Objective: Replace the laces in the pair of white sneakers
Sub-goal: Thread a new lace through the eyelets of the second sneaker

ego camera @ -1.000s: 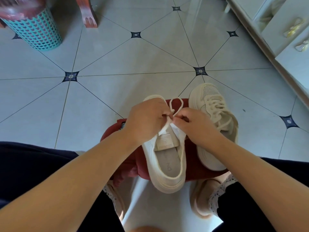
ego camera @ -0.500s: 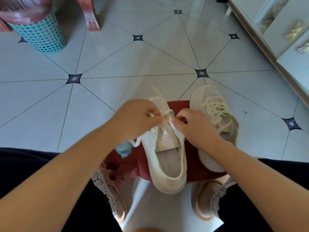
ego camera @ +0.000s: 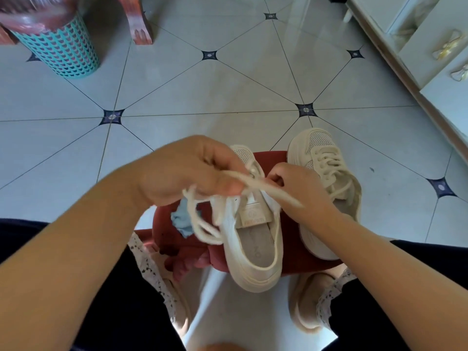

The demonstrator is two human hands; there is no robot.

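Note:
A white sneaker (ego camera: pixel 250 259) lies on a red stool (ego camera: pixel 268 158) in front of me, heel toward me, its tongue and insole showing. My left hand (ego camera: pixel 187 173) is raised above the shoe's left side and grips a cream lace (ego camera: pixel 202 224); the lace hangs in loops below the hand and one blurred end streaks right across the shoe. My right hand (ego camera: pixel 296 188) pinches the shoe's upper edge near the eyelets. The second sneaker (ego camera: pixel 326 168), laced, sits on the stool's right edge, partly behind my right hand.
A blue cloth (ego camera: pixel 182 221) lies on the stool under the hanging lace. My feet in beige slippers (ego camera: pixel 306 302) flank the stool on the tiled floor. A teal basket (ego camera: pixel 60 49) and a wooden leg (ego camera: pixel 138 26) stand far left, a white cabinet (ego camera: pixel 430 41) far right.
My left hand has pulled the lace out to the left and up, away from the shoe, so the lace now hangs loose. My right hand has stayed on the shoe.

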